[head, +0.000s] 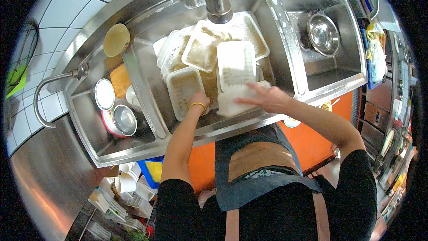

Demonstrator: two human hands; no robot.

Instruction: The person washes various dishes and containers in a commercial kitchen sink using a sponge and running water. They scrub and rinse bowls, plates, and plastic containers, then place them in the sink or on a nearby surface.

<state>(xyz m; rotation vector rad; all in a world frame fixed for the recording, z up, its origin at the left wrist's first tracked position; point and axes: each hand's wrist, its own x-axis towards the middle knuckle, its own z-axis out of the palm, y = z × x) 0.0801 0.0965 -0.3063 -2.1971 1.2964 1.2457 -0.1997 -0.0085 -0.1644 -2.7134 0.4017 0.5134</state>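
In the middle basin of a steel sink (282, 47), my left hand (199, 99) reaches into the near right part of a translucent plastic tub (184, 83); its fingertips are hidden, so its grip cannot be told. My right hand (267, 98) is blurred, fingers spread, over a whitish plastic container (230, 105) near the front edge. Just beyond it lies a white ribbed plastic container (235, 62). Behind are a shallow rectangular tub (202, 48), another tub (250, 33) with cloudy liquid, and a translucent bag-like plastic piece (174, 52).
A thick steel faucet (215, 0) hangs over the basin. The left basin holds a metal bowl (125, 120), a white round lid (104, 94) and a wooden board (121, 80). A yellowish bowl (116, 40) rests on the back ledge. A steel bowl (323, 35) sits in the right basin.
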